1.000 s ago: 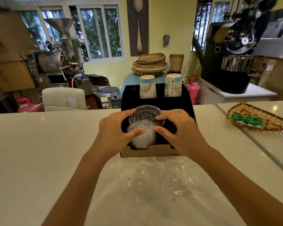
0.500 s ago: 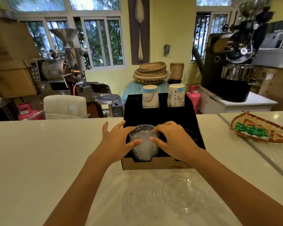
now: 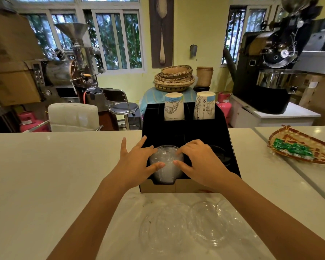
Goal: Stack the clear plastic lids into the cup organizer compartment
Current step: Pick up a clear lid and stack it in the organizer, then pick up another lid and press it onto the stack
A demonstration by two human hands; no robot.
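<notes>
A black cup organizer (image 3: 223,128) stands on the white counter in front of me. Its front left compartment holds a stack of clear plastic lids (image 3: 166,166). My left hand (image 3: 137,162) presses against the stack's left side, thumb at the front and fingers spread over the rim. My right hand (image 3: 201,162) holds the stack's right side, fingers on top and thumb at the front. Loose clear lids (image 3: 203,222) lie flat on the counter near me, between my forearms.
Two upside-down paper cup stacks (image 3: 174,107) stand in the organizer's back compartments. A woven tray (image 3: 304,145) with green packets lies at the right. A seam (image 3: 289,166) divides the counter on the right. Coffee roasters, a chair and a stool stand beyond the counter.
The lid stack has sunk lower into the compartment between both hands. My left fingers have spread wider. The view has tilted up slightly.
</notes>
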